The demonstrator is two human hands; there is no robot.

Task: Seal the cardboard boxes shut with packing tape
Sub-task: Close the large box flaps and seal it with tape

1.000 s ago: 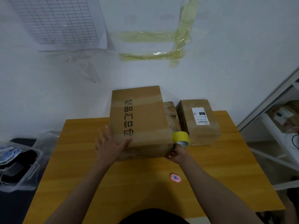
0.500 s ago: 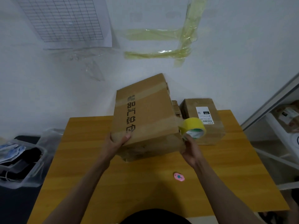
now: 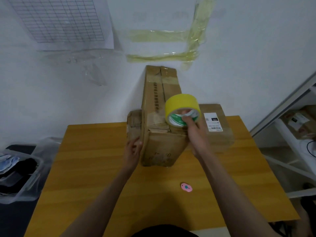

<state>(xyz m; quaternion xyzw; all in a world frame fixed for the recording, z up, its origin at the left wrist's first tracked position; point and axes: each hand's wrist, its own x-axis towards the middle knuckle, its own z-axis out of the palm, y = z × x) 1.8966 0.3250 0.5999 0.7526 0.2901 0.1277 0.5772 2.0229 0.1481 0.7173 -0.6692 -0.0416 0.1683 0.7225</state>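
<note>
Head view, the only 1:

- Tall box (image 3: 160, 117) stands on end at the middle of the worktop (image 3: 222, 194), far end up against the wall (image 3: 256, 48). Old clear tape crosses its seam near the top; the near lower corner looks crushed and ragged.
- Left hand (image 3: 132, 150) lies against the box's left side low down, fingers fairly straight, bracing rather than clamping.
- Right hand (image 3: 193, 127) has its grip closed on the yellow tape roll (image 3: 182, 108), fingers hooked through the core, roll pressed to the box's right face.
- Handling, my guess: it stands tilted with only 1 flat hand bracing it, so probably light. Cardboard is soft and tired, so it will dent; hold by flat faces or firm edges, not the crushed corner. Tall and narrow, so it may tip if the tape is pulled hard.
- Roll is rigid; the core is the obvious hold.
- A squat box (image 3: 134, 124) sits just left, touching the tall 1. A labelled box (image 3: 217, 127) sits right, behind the roll.
- Pink cutter (image 3: 186, 187) lies near, well apart from the boxes.
- Worktop is smooth wood-look, likely slippery.
- Room: grid sheet (image 3: 59, 19) and yellowed tape strips (image 3: 162, 35) on the wall, plastic bin (image 3: 18, 173) left, shelf (image 3: 299, 130) right.
</note>
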